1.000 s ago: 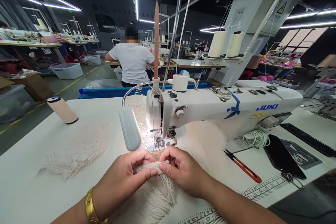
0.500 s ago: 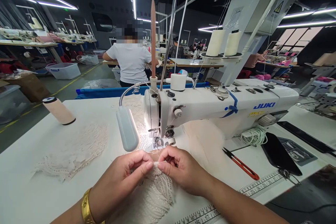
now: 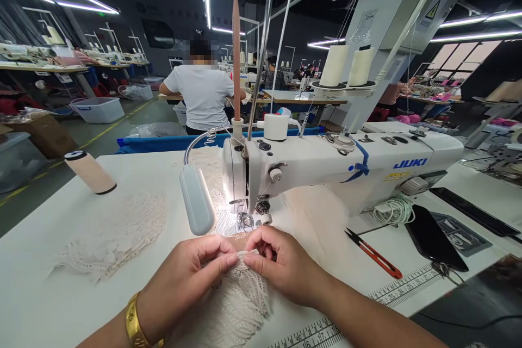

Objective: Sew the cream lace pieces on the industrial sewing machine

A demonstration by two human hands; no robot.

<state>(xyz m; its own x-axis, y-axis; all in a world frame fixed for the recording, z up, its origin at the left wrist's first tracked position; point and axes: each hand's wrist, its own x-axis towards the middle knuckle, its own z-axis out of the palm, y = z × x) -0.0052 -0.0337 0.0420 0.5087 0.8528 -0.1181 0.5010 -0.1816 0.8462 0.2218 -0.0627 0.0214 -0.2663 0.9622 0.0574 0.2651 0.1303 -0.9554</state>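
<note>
Both hands pinch the upper edge of a cream lace piece (image 3: pixel 244 304), just in front of the sewing machine (image 3: pixel 302 168). My left hand (image 3: pixel 196 269), with a gold bangle at the wrist, grips the edge between thumb and fingers. Close beside it, my right hand (image 3: pixel 281 266) pinches the same edge, its fingers curled. Below the hands the lace hangs down over the table front. The presser foot (image 3: pixel 245 221) is lit, just beyond my fingertips. More lace lies under and behind the machine head.
Left on the table (image 3: pixel 24 272) are a folded lace piece (image 3: pixel 118 234) and a peach thread cone (image 3: pixel 90 173). A grey lamp (image 3: pixel 197 201) stands by the needle. Red thread snips (image 3: pixel 375 254), a black phone (image 3: pixel 434 239) and a coiled cable (image 3: pixel 393 210) lie right. A person (image 3: pixel 199 92) sits ahead.
My fingers have shifted slightly on the lace edge, and the right thumb sits a little lower. More of the edge shows between the hands.
</note>
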